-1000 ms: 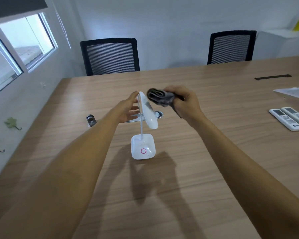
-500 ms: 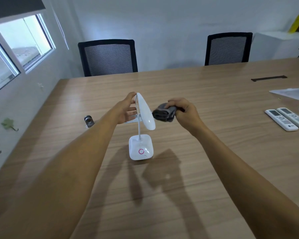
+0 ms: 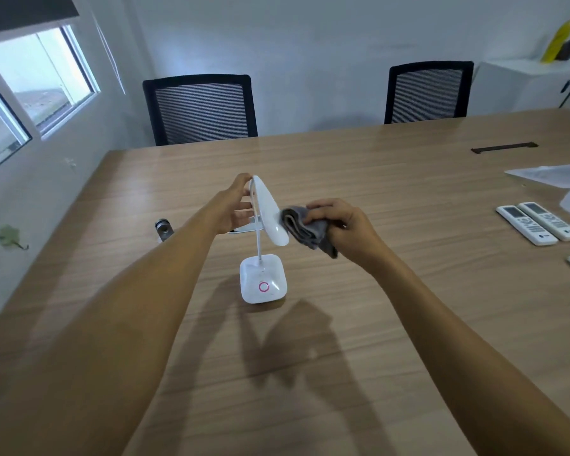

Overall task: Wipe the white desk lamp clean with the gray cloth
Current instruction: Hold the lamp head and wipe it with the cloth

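The white desk lamp [image 3: 268,210] stands on the wooden table [image 3: 359,324], with a square base bearing a pink ring and a thin neck up to a long oval head. My left hand [image 3: 236,205] holds the lamp head from behind, fingertips at its top edge. My right hand [image 3: 341,230] grips the bunched gray cloth [image 3: 306,228], which presses against the lower right face of the lamp head.
Two white remote controls [image 3: 537,225] lie at the right, with papers [image 3: 553,176] behind them. A small dark metal object [image 3: 163,228] sits left of the lamp. Two black mesh chairs [image 3: 199,108] stand at the far edge. A wall and window lie to the left.
My right hand has carried the cloth down from the top of the lamp head to its lower part. My left hand has kept its hold on the head.
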Demonstrator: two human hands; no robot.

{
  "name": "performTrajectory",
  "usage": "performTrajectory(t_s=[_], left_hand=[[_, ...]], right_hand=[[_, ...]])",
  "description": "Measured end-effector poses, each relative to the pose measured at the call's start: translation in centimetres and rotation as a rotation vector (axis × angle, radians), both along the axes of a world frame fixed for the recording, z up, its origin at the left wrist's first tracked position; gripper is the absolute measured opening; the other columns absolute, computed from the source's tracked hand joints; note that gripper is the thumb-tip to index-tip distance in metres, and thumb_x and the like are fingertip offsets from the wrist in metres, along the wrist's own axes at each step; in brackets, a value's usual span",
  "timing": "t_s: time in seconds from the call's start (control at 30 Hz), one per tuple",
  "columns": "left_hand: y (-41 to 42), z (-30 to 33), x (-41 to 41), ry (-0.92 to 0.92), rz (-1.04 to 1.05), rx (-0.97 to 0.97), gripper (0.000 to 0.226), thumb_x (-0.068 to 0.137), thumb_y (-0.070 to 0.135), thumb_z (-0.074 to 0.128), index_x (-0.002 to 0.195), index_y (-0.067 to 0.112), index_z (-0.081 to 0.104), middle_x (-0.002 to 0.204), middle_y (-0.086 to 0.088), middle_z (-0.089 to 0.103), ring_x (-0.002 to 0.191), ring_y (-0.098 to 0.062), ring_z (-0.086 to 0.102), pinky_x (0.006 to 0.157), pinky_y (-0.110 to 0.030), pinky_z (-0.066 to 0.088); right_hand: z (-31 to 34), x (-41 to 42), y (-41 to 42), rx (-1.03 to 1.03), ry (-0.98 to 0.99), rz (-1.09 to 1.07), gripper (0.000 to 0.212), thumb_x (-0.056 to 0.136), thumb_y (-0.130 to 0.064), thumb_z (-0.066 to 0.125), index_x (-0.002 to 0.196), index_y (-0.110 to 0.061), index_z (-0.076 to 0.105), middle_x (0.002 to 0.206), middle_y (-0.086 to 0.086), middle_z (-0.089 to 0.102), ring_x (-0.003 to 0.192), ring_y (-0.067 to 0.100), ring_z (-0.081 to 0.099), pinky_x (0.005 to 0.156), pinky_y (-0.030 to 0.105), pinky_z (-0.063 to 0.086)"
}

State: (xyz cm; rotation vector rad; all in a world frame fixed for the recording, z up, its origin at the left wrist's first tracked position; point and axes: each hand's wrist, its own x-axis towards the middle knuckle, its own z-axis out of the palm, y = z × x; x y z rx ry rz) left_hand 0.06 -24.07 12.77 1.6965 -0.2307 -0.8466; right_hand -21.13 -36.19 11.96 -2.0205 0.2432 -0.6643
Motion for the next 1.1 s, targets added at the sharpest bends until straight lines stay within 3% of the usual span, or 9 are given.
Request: performTrajectory(t_s=[0.17, 0.27, 0.37, 0.5, 0.6, 0.7, 0.9, 1.03, 1.1], left_hand=[[0.0, 0.2, -0.2, -0.004, 0.009, -0.008, 0.044, 0.082, 0.058, 0.049, 0.091, 0.017, 0.058, 0.098, -0.009, 0.064, 0.086, -0.023, 0.062, 0.073, -0.030, 0.053], [0.2, 0.2, -0.1, -0.004, -0.030, -0.014, 0.047, 0.079, 0.057, 0.052, 0.097, 0.015, 0.061, 0.100, -0.011, 0.065, 0.089, -0.024, 0.061, 0.086, -0.034, 0.050], [0.3, -0.3, 0.6, 0.012, -0.062, -0.023, 0.064, 0.074, 0.062, 0.060, 0.116, 0.014, 0.057, 0.121, -0.017, 0.060, 0.099, -0.027, 0.059, 0.086, -0.037, 0.051], [-0.3, 0.1, -0.4, 0.006, -0.021, -0.024, 0.053, 0.086, 0.056, 0.047, 0.112, 0.010, 0.053, 0.100, -0.012, 0.062, 0.082, -0.026, 0.062, 0.071, -0.033, 0.052], [-0.8, 0.3, -0.8, 0.002, -0.036, -0.019, 0.041, 0.089, 0.052, 0.046, 0.095, 0.013, 0.056, 0.097, -0.009, 0.059, 0.080, -0.023, 0.062, 0.084, -0.034, 0.051], [-0.8, 0.4, -0.8, 0.005, -0.021, -0.004, 0.046, 0.088, 0.054, 0.045, 0.100, 0.010, 0.056, 0.098, -0.009, 0.059, 0.082, -0.025, 0.060, 0.076, -0.032, 0.052], [-0.7, 0.7, -1.0, 0.017, -0.002, -0.015, 0.042, 0.090, 0.052, 0.044, 0.092, 0.011, 0.055, 0.093, -0.009, 0.059, 0.076, -0.023, 0.061, 0.064, -0.030, 0.051], [-0.8, 0.5, -1.0, 0.019, 0.012, -0.030, 0.049, 0.091, 0.052, 0.043, 0.106, 0.007, 0.056, 0.094, -0.011, 0.061, 0.075, -0.022, 0.061, 0.061, -0.031, 0.049], [-0.6, 0.6, -1.2, -0.003, 0.002, -0.015, 0.044, 0.091, 0.051, 0.041, 0.096, 0.011, 0.056, 0.093, -0.009, 0.061, 0.075, -0.022, 0.061, 0.061, -0.030, 0.049]], right_hand=[[0.8, 0.3, -0.1, 0.075, -0.131, -0.121, 0.054, 0.060, 0.019, 0.044, 0.089, -0.019, 0.070, 0.093, -0.011, 0.061, 0.089, -0.009, 0.059, 0.085, 0.009, 0.045], [3.0, 2.2, 1.9, 0.080, -0.282, -0.081, 0.053, 0.061, 0.019, 0.046, 0.090, -0.017, 0.073, 0.093, -0.008, 0.062, 0.090, 0.013, 0.062, 0.077, 0.009, 0.047], [3.6, 3.3, 3.6, -0.108, -0.255, -0.014, 0.049, 0.062, 0.015, 0.043, 0.091, -0.007, 0.076, 0.098, 0.005, 0.064, 0.101, 0.023, 0.059, 0.090, 0.018, 0.045], [1.2, 1.5, 2.9, -0.347, -0.187, 0.001, 0.039, 0.066, 0.014, 0.049, 0.082, -0.007, 0.078, 0.108, 0.017, 0.068, 0.103, 0.018, 0.056, 0.091, 0.000, 0.031], [-0.9, -1.4, 0.9, -0.301, -0.138, -0.013, 0.042, 0.064, 0.016, 0.050, 0.079, -0.012, 0.078, 0.108, 0.006, 0.066, 0.102, 0.010, 0.055, 0.093, 0.005, 0.034], [-2.0, -3.5, -0.9, -0.088, -0.028, -0.014, 0.056, 0.061, 0.021, 0.043, 0.079, -0.023, 0.074, 0.104, -0.012, 0.060, 0.102, 0.003, 0.055, 0.090, 0.009, 0.040], [1.0, -1.2, 0.5, 0.167, -0.250, -0.148, 0.048, 0.063, 0.012, 0.043, 0.093, -0.015, 0.069, 0.091, -0.001, 0.065, 0.087, -0.009, 0.061, 0.083, 0.009, 0.045], [2.5, 0.7, 2.8, 0.041, -0.248, -0.029, 0.046, 0.064, 0.015, 0.046, 0.093, -0.006, 0.074, 0.101, 0.005, 0.060, 0.095, 0.001, 0.058, 0.088, 0.009, 0.043], [1.5, 0.6, 3.0, -0.150, -0.209, 0.012, 0.044, 0.063, 0.013, 0.044, 0.086, -0.006, 0.077, 0.104, 0.006, 0.059, 0.100, 0.011, 0.057, 0.091, 0.014, 0.042]])
